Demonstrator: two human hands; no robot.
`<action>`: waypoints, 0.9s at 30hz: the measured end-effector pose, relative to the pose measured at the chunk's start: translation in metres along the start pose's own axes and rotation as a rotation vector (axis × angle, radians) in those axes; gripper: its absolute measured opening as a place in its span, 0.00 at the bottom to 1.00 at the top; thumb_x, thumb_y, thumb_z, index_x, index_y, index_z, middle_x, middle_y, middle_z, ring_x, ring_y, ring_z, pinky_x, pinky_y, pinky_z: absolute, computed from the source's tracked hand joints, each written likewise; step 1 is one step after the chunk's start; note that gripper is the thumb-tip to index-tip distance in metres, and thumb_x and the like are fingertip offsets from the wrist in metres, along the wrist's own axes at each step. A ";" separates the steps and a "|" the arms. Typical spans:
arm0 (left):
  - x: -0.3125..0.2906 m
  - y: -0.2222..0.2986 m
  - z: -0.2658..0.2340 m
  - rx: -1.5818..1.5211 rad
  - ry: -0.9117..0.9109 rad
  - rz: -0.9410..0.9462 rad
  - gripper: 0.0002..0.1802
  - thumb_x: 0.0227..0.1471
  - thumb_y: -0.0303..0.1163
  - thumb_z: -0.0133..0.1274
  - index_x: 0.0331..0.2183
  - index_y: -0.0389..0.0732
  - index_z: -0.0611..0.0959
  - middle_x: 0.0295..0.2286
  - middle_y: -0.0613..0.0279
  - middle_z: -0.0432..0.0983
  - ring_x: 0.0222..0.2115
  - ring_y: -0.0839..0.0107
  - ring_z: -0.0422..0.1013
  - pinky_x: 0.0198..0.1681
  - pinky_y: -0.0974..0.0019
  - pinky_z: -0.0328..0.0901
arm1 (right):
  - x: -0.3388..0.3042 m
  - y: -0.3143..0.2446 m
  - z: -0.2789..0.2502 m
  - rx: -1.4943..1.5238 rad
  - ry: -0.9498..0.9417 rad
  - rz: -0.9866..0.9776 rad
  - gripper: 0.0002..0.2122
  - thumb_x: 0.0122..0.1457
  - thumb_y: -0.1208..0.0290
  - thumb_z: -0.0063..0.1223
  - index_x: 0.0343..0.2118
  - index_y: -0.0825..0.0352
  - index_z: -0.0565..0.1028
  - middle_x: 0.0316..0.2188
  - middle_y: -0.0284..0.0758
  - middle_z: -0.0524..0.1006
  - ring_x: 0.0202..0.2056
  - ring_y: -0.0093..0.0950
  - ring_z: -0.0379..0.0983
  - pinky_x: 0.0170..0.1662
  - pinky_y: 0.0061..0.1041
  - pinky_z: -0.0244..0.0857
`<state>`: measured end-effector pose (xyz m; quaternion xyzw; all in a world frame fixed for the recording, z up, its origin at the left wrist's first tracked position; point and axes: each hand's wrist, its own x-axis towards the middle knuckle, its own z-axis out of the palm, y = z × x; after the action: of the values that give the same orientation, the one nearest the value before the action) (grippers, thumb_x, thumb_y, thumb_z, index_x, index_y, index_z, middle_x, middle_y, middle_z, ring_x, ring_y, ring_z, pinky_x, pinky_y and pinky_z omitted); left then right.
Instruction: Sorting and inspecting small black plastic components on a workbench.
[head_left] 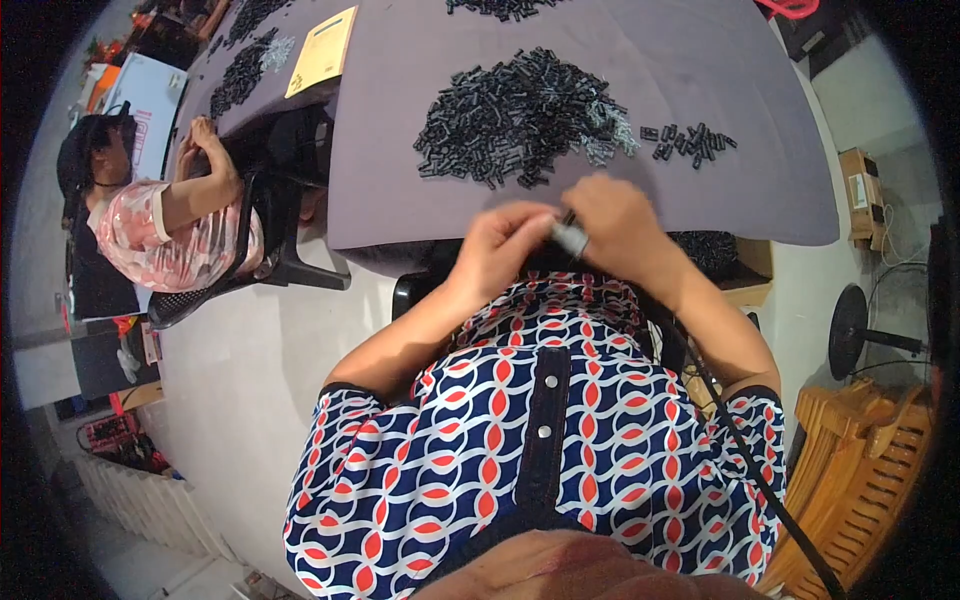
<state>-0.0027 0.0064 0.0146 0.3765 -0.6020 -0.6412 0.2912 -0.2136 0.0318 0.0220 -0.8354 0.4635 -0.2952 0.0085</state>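
Close together at the table's near edge, both my hands work with fingers pinched. My left hand (500, 245) is closed, its fingertips against a short grey-white piece (570, 239) between the hands. I cannot tell whether that piece is a held part or a covering on a fingertip. My right hand (622, 228) is closed too, slightly blurred; a small dark bit shows at its fingers, too unclear to name. Just beyond them lies a large heap of small black parts (500, 120). Thin silvery metal pieces (608, 135) lie at its right side, then a smaller group of black parts (692, 143).
A grey cloth covers the table (740, 80). At the left, another person (170, 220) sits on a black chair by more black parts and a yellow envelope (322, 52). Below the table's right edge stands a cardboard box (752, 285) of black parts. Wooden furniture (860, 480) stands lower right.
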 end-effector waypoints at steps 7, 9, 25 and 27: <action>0.038 0.004 -0.031 0.926 0.197 0.662 0.11 0.46 0.21 0.60 0.36 0.41 0.84 0.34 0.56 0.76 0.36 0.55 0.72 0.39 0.57 0.68 | -0.015 0.080 -0.031 -0.434 0.058 0.351 0.23 0.50 0.67 0.64 0.49 0.68 0.74 0.52 0.42 0.72 0.58 0.45 0.64 0.60 0.42 0.58; 0.046 0.002 -0.025 0.963 0.189 0.689 0.11 0.45 0.22 0.60 0.35 0.41 0.84 0.33 0.58 0.75 0.36 0.55 0.71 0.39 0.57 0.68 | -0.019 0.089 -0.034 -0.442 0.043 0.462 0.26 0.48 0.70 0.65 0.52 0.68 0.73 0.54 0.42 0.71 0.62 0.46 0.60 0.64 0.43 0.54; 0.052 0.000 -0.030 0.919 0.243 0.774 0.10 0.45 0.22 0.61 0.33 0.42 0.81 0.34 0.59 0.74 0.36 0.55 0.69 0.37 0.56 0.67 | 0.011 0.044 0.011 -0.169 0.101 0.159 0.11 0.46 0.76 0.62 0.35 0.66 0.80 0.54 0.41 0.71 0.64 0.48 0.57 0.66 0.54 0.51; 0.042 0.001 -0.036 0.944 0.257 0.742 0.10 0.45 0.22 0.61 0.33 0.42 0.82 0.34 0.60 0.74 0.36 0.55 0.70 0.36 0.56 0.67 | 0.014 0.046 0.011 -0.139 0.120 0.191 0.10 0.46 0.76 0.62 0.34 0.66 0.80 0.54 0.42 0.71 0.64 0.48 0.57 0.65 0.54 0.51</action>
<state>0.0036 -0.0484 0.0102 0.3045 -0.8719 -0.1106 0.3672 -0.2378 -0.0076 0.0065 -0.7670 0.5598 -0.3095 -0.0492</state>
